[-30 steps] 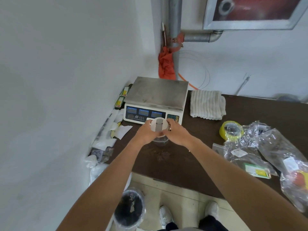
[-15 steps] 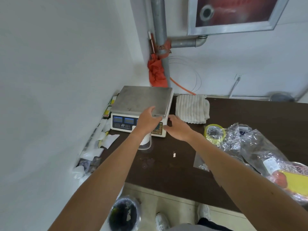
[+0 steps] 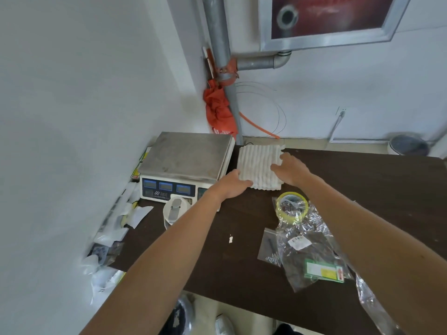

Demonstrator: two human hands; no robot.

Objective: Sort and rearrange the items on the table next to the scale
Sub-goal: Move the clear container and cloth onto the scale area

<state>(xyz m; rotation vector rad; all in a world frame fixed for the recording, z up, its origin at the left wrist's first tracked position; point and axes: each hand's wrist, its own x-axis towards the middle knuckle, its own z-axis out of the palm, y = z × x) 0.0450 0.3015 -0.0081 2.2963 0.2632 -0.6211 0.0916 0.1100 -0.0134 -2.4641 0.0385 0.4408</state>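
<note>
Both hands left the scale (image 3: 186, 155) front for the one folded towel (image 3: 258, 163) just right of it. Left hand (image 3: 233, 187) pinches the near-left corner, fingertips hidden; right hand (image 3: 290, 170) lies flat on top, gripping nothing. One white jar (image 3: 175, 210) partly behind the left forearm, one tape roll (image 3: 292, 206) near.

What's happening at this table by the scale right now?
A person has both hands on the folded white towel lying just right of the scale. The left hand grips its near left corner; the right hand rests on its right side. A lidded clear container stands in front of the scale, and a yellow tape roll and plastic bags lie nearer on the table.
</note>
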